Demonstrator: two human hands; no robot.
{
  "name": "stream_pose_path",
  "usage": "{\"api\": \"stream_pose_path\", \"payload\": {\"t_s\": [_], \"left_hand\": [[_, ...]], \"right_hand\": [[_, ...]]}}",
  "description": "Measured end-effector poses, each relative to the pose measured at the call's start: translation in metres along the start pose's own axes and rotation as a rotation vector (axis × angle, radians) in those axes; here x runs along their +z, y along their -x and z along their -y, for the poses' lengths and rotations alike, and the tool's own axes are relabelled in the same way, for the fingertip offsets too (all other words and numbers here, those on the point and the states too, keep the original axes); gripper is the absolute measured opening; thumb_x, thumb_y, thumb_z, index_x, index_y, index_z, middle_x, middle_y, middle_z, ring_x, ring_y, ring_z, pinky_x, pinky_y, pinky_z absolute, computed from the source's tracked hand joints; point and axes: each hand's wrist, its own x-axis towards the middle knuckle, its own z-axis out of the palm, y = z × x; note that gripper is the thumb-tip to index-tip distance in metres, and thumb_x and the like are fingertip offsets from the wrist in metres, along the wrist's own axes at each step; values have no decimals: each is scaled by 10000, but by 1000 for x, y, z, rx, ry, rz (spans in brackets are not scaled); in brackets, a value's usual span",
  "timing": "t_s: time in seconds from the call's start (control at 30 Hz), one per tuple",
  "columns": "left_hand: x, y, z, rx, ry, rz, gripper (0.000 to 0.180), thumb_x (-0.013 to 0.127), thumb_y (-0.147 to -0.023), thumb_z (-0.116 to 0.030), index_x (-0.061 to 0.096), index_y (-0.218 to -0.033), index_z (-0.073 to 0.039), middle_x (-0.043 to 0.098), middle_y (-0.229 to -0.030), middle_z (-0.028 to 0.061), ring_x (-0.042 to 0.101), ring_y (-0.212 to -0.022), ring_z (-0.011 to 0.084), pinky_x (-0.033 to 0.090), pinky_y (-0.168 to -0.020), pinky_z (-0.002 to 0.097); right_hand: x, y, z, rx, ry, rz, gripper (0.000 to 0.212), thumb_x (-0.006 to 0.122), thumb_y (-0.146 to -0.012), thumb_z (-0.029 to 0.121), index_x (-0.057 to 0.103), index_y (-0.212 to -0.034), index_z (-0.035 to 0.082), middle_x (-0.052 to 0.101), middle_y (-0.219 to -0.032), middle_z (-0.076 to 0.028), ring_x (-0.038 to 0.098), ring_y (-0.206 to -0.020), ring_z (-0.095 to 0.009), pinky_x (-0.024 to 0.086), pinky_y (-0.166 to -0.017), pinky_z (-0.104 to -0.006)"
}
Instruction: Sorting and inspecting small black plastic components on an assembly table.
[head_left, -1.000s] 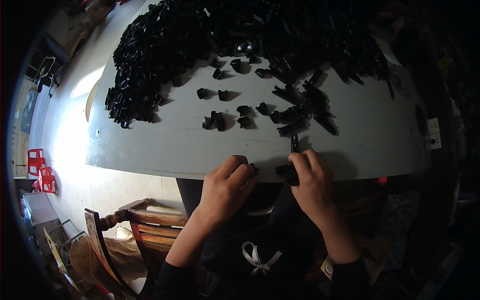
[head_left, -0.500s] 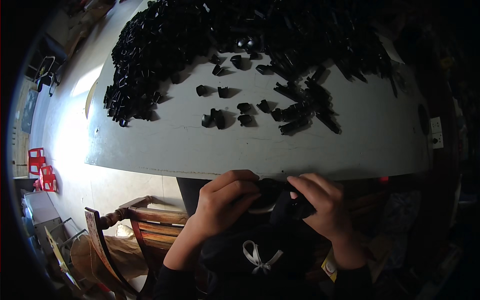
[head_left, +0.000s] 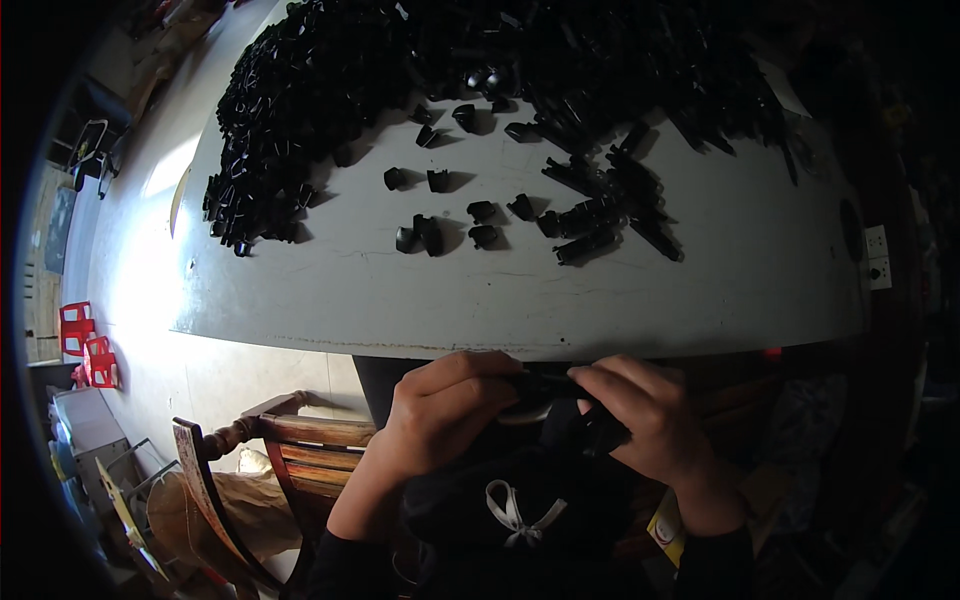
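Note:
Just off the table's near edge, both my hands are closed on a dark black plastic part [head_left: 546, 384] that spans the gap between them. My left hand [head_left: 440, 408] pinches its left end, fingers curled with the knuckles up. The fingers of my right hand [head_left: 648, 412] press on its right end, and something black also shows under that palm. Against my black clothing the part's outline is hard to make out. Beyond my hands, several small curved black plastic caps [head_left: 428, 235] lie loose on the white table [head_left: 400, 310]. Longer black plastic pieces [head_left: 585, 245] form a small cluster to their right.
A large heap of black plastic pieces [head_left: 290, 120] covers the far and left parts of the table. On my left stands a wooden chair [head_left: 310, 450] with a brown bag [head_left: 215, 510] at it. Red stools [head_left: 100, 362] are on the floor farther left. A wall socket [head_left: 878, 258] is at right.
My right hand has turned slightly and its fingers have shifted a little lower and to the left along the part. My left hand keeps its grip, and the loose pieces look the same.

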Motion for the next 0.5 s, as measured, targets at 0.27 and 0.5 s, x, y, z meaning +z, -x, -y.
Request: {"api": "stream_pose_path", "payload": {"t_s": [0.27,0.5], "left_hand": [[-2,6,6,10,199,144,146,750,-752,-104,692,-855,-18,687,-987,145,680,-907,271,556,-768,342],[19,16,-16,-329,875,136,659,416,-967,-534,661,-934,78,688,-902,227,667,-937,379,518,-879,455]], "right_hand": [[7,6,-12,-122,-70,63,222,689,-749,30,655,-960,-31,635,-797,-94,664,-663,-187,546,-546,-277],[36,23,1,-360,-80,115,246,674,-755,7,628,-993,-36,615,-764,-96,639,-588,-202,513,-462,-283]]}}
